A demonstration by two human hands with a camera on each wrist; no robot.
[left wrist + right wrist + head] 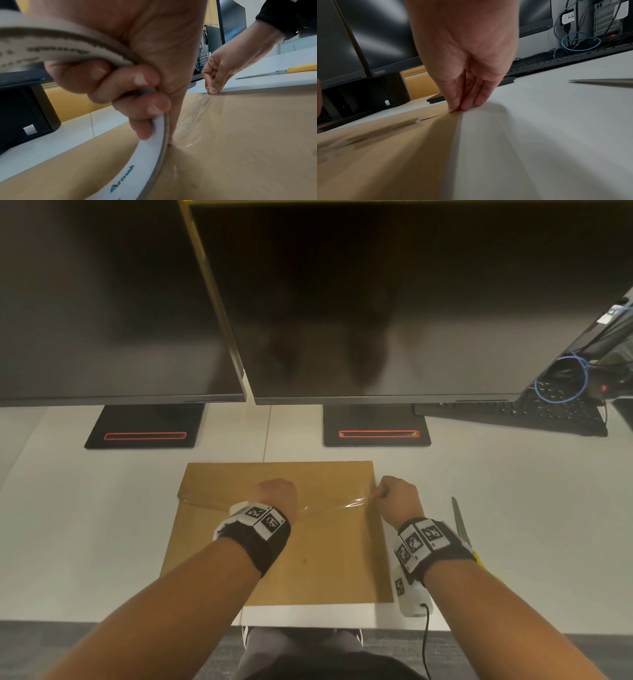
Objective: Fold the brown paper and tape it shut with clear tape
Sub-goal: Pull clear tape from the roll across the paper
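A folded sheet of brown paper [308, 549] lies flat on a white surface [513, 508], near the person and in front of two dark monitors [376, 302]. The left hand [275, 496], over the middle of the paper, has its fingers curled round a roll of clear tape [150, 162]. A strip of tape [337, 505] stretches right to the paper's right edge, where the right hand [397, 496] pinches its end. Scissors [459, 518] lie just right of the paper.
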